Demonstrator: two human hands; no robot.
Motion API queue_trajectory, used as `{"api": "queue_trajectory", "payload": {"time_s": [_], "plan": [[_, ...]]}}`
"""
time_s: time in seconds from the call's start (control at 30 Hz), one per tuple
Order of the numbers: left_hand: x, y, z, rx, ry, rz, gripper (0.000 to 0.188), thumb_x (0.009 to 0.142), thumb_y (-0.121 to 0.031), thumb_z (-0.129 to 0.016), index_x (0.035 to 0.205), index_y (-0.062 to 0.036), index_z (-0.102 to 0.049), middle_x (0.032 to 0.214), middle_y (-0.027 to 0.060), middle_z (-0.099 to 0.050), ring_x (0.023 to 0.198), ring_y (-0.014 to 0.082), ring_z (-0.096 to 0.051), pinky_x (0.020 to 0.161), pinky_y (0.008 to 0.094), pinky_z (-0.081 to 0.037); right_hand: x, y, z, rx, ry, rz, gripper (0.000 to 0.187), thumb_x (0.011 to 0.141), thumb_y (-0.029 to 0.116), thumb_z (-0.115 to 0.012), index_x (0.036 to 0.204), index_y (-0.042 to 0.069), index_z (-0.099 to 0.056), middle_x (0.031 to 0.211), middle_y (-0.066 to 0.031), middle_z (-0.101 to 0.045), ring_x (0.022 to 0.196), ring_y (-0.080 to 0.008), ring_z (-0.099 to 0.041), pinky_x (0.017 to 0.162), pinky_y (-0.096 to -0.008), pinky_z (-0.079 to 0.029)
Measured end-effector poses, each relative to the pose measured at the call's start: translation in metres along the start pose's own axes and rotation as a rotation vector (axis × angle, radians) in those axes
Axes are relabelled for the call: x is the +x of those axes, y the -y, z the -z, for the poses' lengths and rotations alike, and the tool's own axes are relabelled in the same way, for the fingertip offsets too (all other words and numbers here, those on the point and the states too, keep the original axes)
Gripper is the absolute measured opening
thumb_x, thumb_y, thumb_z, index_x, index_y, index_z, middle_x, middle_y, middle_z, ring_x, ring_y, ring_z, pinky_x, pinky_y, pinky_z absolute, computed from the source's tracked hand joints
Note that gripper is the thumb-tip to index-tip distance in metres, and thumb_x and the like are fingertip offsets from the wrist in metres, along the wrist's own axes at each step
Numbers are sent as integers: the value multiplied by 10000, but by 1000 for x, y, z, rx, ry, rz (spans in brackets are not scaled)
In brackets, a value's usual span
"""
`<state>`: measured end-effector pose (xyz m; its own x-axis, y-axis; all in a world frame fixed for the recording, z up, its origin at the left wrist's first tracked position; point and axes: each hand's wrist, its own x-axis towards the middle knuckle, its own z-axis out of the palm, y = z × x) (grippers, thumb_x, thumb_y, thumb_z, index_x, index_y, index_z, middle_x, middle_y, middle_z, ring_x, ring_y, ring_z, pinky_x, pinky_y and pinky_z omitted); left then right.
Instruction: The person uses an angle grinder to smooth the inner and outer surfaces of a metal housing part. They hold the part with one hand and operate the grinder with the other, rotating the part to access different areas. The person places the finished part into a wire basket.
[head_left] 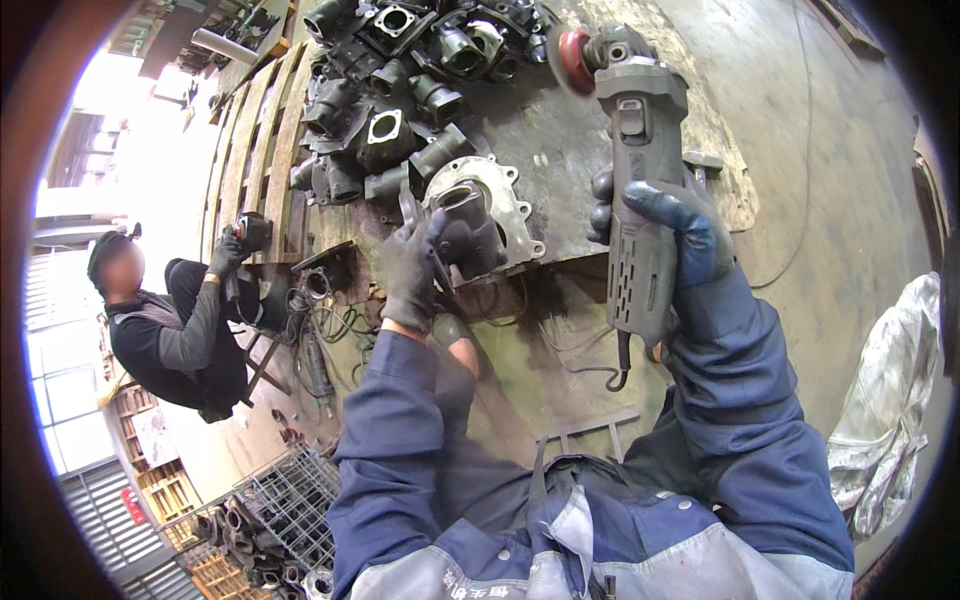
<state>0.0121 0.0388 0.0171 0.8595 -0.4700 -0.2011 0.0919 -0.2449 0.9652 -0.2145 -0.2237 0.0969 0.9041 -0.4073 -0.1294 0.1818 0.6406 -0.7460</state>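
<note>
My right hand (690, 225), in a dark blue-black glove, is wrapped round the grey body of an angle grinder (640, 190). The grinder stands upright in view, its red-edged disc (574, 62) pointing left at the top and its cord leaving the lower end. My left hand (412, 268), in a grey glove, grips the left side of a dark cast-metal pipe fitting (472, 238) at the table's near edge. Some of its fingers are hidden by the fitting. Just behind the fitting lies a pale, machined metal flange plate (505, 200) with bolt holes. The disc is apart from the fitting.
Several dark castings (385, 125) are heaped on the worktable (540, 130). A hammer (703, 160) lies at its right. Cables and another grinder (318, 370) are on the left. A co-worker (170, 325) sits far left with a power tool. A wire basket (290, 505) stands lower left.
</note>
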Motion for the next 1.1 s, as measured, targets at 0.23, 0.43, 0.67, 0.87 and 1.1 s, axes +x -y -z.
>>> {"api": "queue_trajectory", "payload": {"time_s": [0.23,0.43,0.67,0.87,1.1], "plan": [[35,9,-16,45,-37,227,430,958,-409,-740,1006,18,-742,839,56,-721,711,121,-636,649,298,-508,0,-4,15,-48,46,29,342,958,145,-715,1211,-83,-695,1189,-216,-718,978,-303,-758,856,-448,-644],[54,36,-27,110,-93,81,457,998,-433,-702,1064,19,-699,855,25,-690,732,100,-586,644,285,-479,-9,11,5,-48,-52,-10,326,938,93,-724,1214,-72,-676,1095,-174,-735,916,-265,-763,821,-404,-643],[54,30,-9,69,-4,79,351,1025,-361,-685,999,-21,-765,897,-1,-731,770,77,-643,733,242,-512,-11,24,3,-84,-69,-21,395,912,76,-762,1257,-54,-620,1040,-154,-727,907,-234,-755,819,-361,-630],[30,49,-17,-57,68,-1,337,1057,-351,-650,1093,-28,-739,890,-16,-710,788,87,-620,731,261,-522,-15,26,3,-74,-89,-82,464,908,85,-775,1306,-43,-574,1031,-136,-719,891,-217,-747,807,-346,-619],[19,12,-1,416,-294,-46,496,1111,-472,-481,1067,-45,-731,904,101,-772,743,179,-671,730,352,-527,-10,4,4,-136,-92,-142,574,848,4,-807,1347,-16,-525,999,-103,-695,878,-191,-739,754,-326,-616]]}}
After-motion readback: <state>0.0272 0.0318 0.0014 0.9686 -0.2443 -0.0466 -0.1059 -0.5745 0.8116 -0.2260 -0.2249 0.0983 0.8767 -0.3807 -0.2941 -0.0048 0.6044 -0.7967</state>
